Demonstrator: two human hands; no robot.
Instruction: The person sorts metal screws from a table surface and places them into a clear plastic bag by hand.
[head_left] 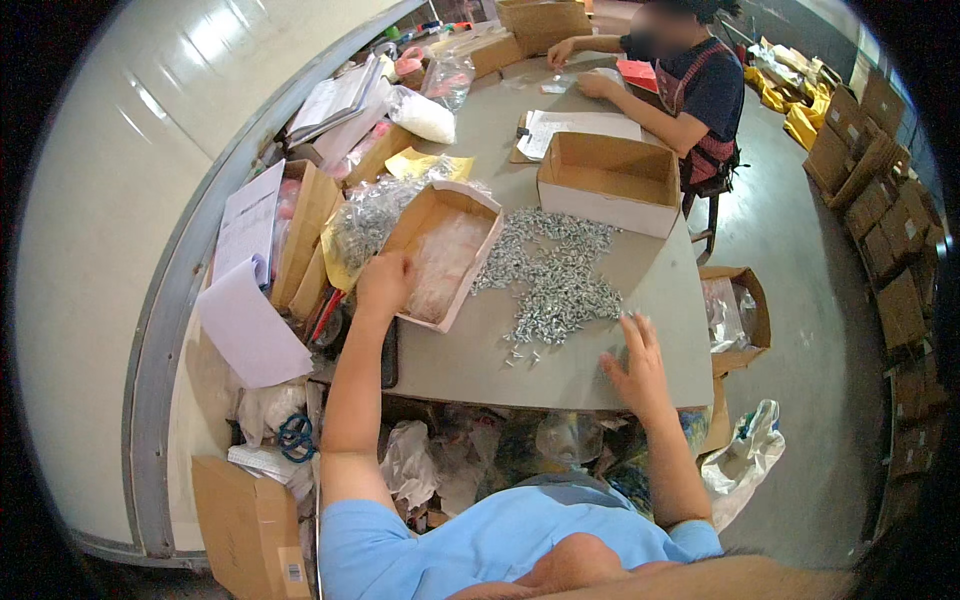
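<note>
The left forearm is slanting from the near edge toward the far left, and the left hand [385, 285] is pinching the left rim of a shallow box [432, 208], its fingers curling and partly hiding. The right forearm is pointing far and slightly left, and the right hand [638, 370] is spreading its fingers above or on the counter [655, 300], palm side facing down and left; contact is not showing clearly. Its fingertips are lying near the right border of a loose heap of screws [560, 295], which is spreading between the two hands, right of the shallow box. Clear plastic is lying inside that box.

A second box [605, 222] is standing at the far side of the screws, close to the counter's right edge. Bare counter is showing right of the heap and in a strip between the heap and the near edge. The left side is crowding in: plastic bags [365, 225] of screws are pressing close to the shallow box, and a dark flat object [390, 352] is lying beside the left forearm.
</note>
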